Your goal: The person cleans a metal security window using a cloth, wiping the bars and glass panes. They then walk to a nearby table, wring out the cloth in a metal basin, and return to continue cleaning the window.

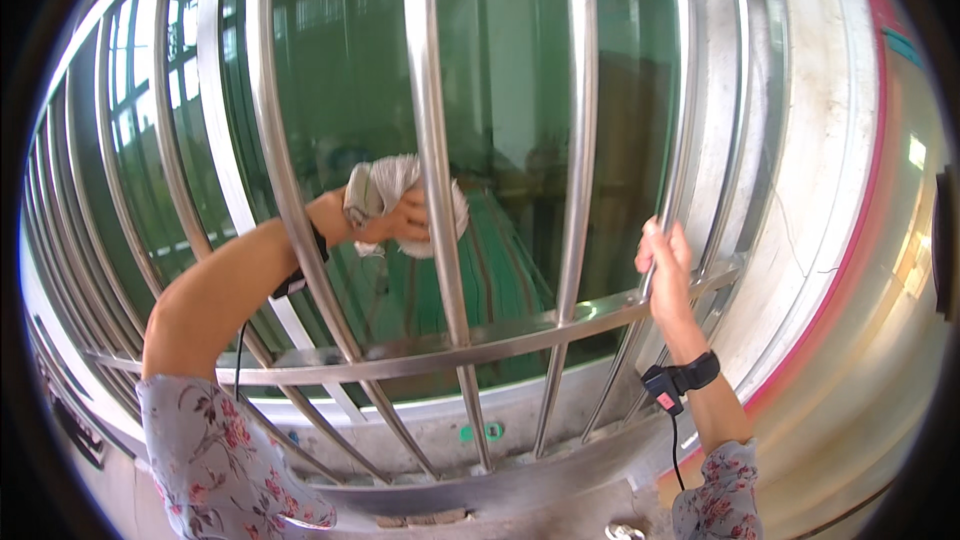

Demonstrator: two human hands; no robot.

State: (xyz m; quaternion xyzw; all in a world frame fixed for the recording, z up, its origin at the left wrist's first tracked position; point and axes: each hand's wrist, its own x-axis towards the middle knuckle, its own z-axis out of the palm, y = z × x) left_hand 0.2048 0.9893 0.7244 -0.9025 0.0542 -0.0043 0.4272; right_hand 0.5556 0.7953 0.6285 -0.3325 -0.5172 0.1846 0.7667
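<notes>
My left arm reaches between two upright metal bars, and my left hand (401, 219) presses a bunched whitish cloth (386, 176) to the green-tinted window pane (495, 90). One steel bar (439, 202) crosses in front of the cloth and hides part of the hand. My right hand (664, 255) is wrapped around another upright bar (679, 165) near the right end of the grille, just above the horizontal rail (510, 341). Each wrist wears a black strap with a cable.
A white window frame (229, 157) stands behind the bars on the left. On the sill lies a small green object (480, 432). Brick pieces (424, 519) and a small white item (624, 532) lie low down. White wall (817, 127) and a shiny yellowish surface (847, 390) border the right.
</notes>
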